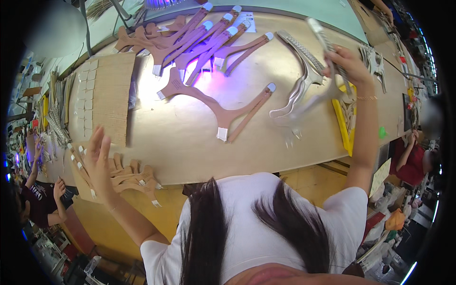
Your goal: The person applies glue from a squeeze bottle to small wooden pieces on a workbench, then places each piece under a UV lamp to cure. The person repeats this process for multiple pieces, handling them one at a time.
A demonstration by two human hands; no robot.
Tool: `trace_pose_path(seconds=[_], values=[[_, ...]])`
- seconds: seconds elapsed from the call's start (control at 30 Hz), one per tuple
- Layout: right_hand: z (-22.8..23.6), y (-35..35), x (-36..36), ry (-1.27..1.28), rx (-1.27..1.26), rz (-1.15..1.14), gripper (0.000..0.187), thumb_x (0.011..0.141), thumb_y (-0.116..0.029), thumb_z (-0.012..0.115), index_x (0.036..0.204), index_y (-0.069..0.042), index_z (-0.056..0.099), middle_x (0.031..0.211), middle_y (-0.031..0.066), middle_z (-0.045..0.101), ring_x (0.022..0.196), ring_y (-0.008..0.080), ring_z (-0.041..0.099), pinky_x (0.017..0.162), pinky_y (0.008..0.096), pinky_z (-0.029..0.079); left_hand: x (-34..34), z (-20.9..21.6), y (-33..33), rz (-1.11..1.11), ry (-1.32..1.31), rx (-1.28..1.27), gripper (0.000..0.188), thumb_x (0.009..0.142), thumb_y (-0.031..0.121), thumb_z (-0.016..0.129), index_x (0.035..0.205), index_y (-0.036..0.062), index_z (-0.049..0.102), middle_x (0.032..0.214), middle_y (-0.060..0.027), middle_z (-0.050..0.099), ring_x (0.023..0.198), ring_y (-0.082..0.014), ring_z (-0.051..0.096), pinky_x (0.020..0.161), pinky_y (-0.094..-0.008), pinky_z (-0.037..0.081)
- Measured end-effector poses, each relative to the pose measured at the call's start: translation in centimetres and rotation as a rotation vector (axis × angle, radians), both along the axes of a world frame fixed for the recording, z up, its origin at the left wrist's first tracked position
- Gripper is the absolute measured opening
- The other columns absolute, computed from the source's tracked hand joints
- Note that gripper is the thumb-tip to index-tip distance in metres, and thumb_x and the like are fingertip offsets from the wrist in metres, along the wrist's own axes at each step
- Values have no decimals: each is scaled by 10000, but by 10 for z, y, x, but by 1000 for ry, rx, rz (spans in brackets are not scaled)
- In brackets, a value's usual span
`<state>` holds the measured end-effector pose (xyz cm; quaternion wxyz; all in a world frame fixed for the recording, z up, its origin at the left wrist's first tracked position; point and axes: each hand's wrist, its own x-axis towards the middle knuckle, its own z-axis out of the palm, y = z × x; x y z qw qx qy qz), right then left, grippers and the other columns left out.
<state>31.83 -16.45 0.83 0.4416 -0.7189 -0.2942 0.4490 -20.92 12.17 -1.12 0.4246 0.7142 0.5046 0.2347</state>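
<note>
My right hand (349, 64) is raised at the right of the table, its fingers closed on a silver Y-shaped strap piece (313, 102) with a pale tip; motion blurs the piece. Just left of it lies another silver strap piece (304, 71) with a braided-looking arm. My left hand (97, 161) is in the air at the lower left, fingers stretched out and nothing in them. Below and beside it are several brown strap pieces (135, 175). A single brown Y-shaped strap piece (223, 114) with white patches at its ends lies mid-table.
Overlapping brown strap pieces (190, 42) lie at the back under a violet light. A cardboard sheet (111, 95) with pale squares along its edge lies left. A yellow tray (343, 126) holding pieces is by my right forearm. Other people work at far left and right.
</note>
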Motion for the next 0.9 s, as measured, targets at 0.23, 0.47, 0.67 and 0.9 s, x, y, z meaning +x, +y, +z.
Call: trace_pose_path(seconds=[0.23,0.47,0.67,0.9], values=[[-102,28,80,-686,-91,138,443,876,-288,603,1227,-28,529,1136,130,581,1099,216,545,890,322,451,-88,-16,-2,233,34,46,467,859,237,650,1236,-10,529,1335,-135,473,1219,-213,450,997,-324,354],[-78,52,64,-924,-33,-57,465,888,-304,609,1288,-90,508,1311,117,474,1182,243,487,952,354,408,-135,-49,-15,258,773,414,469,801,271,696,1160,-9,583,1180,-187,580,1072,-247,565,883,-312,439],[-42,89,-30,-828,126,151,342,909,-201,575,1228,-79,549,1279,94,491,1172,210,482,943,336,400,-155,-86,12,671,579,133,493,758,293,718,1104,-33,592,1069,-235,602,1004,-339,570,869,-399,448],[-17,134,-146,-948,295,547,334,824,-124,636,1141,-34,580,1216,121,524,1110,271,516,944,342,404,-190,-103,35,746,397,78,383,743,266,741,949,-21,591,832,-115,622,738,-214,594,664,-305,473]])
